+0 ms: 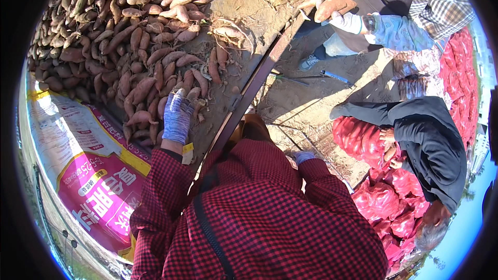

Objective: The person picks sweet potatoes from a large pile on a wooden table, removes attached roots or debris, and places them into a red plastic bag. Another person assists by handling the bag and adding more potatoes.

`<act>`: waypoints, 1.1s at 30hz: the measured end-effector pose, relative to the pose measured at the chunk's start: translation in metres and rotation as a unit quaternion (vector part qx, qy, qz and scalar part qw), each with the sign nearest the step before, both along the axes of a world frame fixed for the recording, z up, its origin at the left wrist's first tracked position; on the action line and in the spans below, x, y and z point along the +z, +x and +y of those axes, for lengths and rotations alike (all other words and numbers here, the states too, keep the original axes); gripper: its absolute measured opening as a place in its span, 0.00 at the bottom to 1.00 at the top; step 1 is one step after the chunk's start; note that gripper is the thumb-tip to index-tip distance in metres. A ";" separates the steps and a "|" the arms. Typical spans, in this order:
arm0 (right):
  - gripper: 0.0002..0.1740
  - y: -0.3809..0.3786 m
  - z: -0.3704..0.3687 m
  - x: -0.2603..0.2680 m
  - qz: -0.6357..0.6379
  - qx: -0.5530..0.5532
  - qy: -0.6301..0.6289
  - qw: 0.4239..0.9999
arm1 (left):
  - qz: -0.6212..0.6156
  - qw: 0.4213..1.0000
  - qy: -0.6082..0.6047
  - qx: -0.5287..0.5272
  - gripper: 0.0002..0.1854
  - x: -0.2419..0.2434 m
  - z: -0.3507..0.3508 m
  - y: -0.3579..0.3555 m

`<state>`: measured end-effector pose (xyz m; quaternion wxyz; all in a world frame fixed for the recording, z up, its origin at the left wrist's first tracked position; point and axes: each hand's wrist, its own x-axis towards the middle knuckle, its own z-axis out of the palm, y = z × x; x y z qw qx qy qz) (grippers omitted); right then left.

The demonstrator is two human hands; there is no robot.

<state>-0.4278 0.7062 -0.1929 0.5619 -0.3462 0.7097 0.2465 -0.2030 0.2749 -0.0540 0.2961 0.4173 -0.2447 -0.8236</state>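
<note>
A large heap of sweet potatoes with soil and roots on them covers the flat bed at the upper left. My left hand, in a blue-and-white knit glove, rests at the heap's near edge with its fingertips against several sweet potatoes. Whether it grips one cannot be made out. Down by my right side hangs my right hand, also gloved and away from the heap. My checked sleeve hides part of it, and its fingers are not clear.
A metal rail edges the bed. A printed fertilizer sack lies left. Across the rail, a co-worker's gloved hand is at some sweet potatoes. Another person bends over a red mesh sack; more red sacks lie nearby.
</note>
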 end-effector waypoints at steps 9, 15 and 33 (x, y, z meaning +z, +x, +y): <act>0.23 0.003 0.016 -0.019 0.063 -0.041 0.050 0.996 | 0.350 0.851 0.363 0.145 0.27 -0.024 -0.012 0.016; 0.19 -0.075 0.016 0.021 0.150 -0.135 0.021 0.979 | 0.057 0.989 0.084 -0.108 0.26 -0.031 0.001 0.016; 0.19 -0.064 0.037 0.015 0.102 -0.207 -0.045 0.972 | -0.051 0.943 -0.058 -0.324 0.24 -0.042 0.050 -0.069</act>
